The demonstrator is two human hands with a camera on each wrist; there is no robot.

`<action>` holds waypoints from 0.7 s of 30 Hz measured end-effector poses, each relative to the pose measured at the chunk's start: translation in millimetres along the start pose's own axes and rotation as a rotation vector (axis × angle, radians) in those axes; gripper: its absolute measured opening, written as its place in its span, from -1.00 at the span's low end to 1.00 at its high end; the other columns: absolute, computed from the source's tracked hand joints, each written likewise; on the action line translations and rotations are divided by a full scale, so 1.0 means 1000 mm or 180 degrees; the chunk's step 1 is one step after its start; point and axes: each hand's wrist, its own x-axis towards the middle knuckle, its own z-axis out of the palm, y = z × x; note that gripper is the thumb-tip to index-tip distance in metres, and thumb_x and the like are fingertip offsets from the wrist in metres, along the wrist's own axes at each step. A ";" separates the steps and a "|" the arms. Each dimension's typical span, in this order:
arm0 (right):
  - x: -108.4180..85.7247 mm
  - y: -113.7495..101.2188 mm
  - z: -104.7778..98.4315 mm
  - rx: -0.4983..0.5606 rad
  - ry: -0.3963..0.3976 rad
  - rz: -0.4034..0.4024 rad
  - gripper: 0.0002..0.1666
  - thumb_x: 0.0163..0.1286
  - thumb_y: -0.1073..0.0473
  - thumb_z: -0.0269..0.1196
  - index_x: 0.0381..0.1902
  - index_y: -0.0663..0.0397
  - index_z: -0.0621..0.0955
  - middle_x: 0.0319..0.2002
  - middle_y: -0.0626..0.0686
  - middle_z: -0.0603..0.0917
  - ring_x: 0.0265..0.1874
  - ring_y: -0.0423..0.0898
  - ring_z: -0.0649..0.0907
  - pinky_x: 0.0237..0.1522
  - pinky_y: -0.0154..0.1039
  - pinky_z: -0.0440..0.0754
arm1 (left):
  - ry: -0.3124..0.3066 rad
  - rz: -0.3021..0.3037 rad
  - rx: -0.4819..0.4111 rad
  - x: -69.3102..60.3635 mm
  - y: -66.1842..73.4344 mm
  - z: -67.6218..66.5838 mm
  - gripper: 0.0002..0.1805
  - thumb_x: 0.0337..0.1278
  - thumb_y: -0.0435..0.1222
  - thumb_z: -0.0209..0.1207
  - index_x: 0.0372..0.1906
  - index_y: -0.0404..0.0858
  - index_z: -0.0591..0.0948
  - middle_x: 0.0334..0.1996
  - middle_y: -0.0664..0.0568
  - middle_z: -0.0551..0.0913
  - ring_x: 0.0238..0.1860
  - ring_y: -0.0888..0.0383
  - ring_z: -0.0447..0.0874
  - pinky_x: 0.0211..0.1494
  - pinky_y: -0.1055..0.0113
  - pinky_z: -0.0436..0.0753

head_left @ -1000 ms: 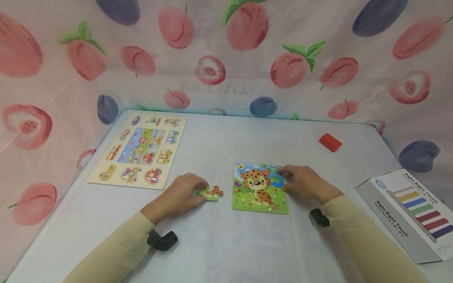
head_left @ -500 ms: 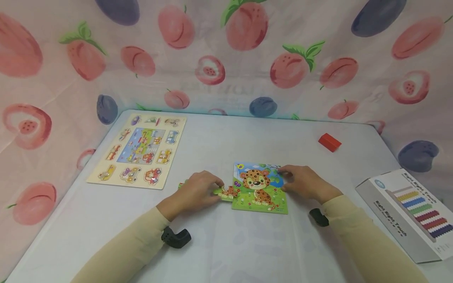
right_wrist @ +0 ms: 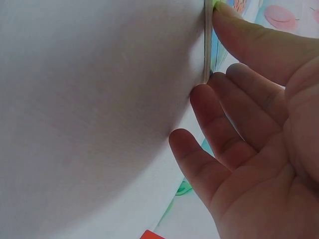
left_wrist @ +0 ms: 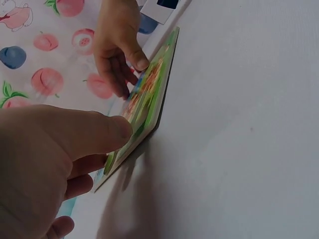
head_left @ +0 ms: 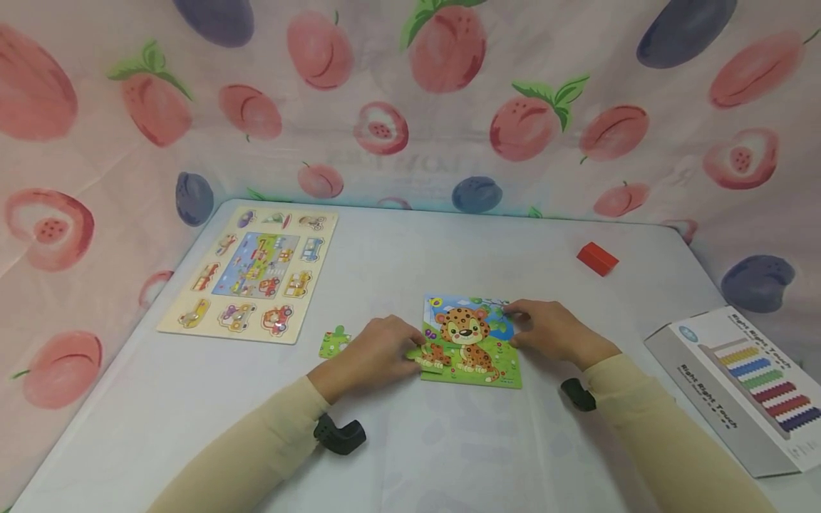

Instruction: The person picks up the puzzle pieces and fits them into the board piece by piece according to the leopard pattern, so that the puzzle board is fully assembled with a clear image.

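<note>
A square jigsaw board [head_left: 503,367] with a leopard picture lies flat at the table's middle. My left hand [head_left: 381,353] pinches a green, leopard-spotted puzzle piece [head_left: 432,358] between thumb and fingers. This piece is over the board's lower left part; whether it touches the surface I cannot tell. Around the board's upper right edge, my right hand [head_left: 548,333] rests with loosely extended fingers; its thumb [right_wrist: 234,25] touches the board in the right wrist view. Another green puzzle piece [head_left: 333,343] lies on the table, left of my left hand and partly hidden by it.
A wooden vehicle puzzle board [head_left: 208,306] lies at the left. Behind my right hand is a red block [head_left: 599,258]. A white box [head_left: 699,385] with coloured strips pictured on it stands near the right edge. Fruit-patterned cloth [head_left: 436,128] hangs behind the white table [head_left: 410,249].
My left hand has carried the spotted puzzle piece rightward, from beside the board to over its lower left. The other green piece has come into sight behind it. My right hand keeps its place.
</note>
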 end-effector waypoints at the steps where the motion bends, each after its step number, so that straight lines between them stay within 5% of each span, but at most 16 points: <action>1: 0.000 0.000 0.000 0.0003 0.0004 0.0000 -0.30 0.28 0.16 0.42 0.34 0.19 0.49 0.27 0.30 0.51 0.26 0.28 0.44 0.27 0.27 0.35 | 0.0004 0.0015 -0.0006 0.001 0.001 0.001 -0.62 0.06 -0.20 0.42 -0.01 -0.25 0.71 -0.10 0.02 0.72 0.04 0.04 0.59 0.20 0.02 0.47; 21: 0.000 0.000 0.000 -0.0037 0.0007 -0.0008 -0.31 0.28 0.17 0.41 0.34 0.18 0.49 0.27 0.31 0.50 0.26 0.28 0.45 0.28 0.28 0.34 | -0.0016 0.0039 0.0119 0.012 0.014 0.012 -0.62 0.09 -0.14 0.42 0.01 -0.19 0.72 -0.11 0.07 0.70 0.03 0.08 0.57 0.16 0.08 0.47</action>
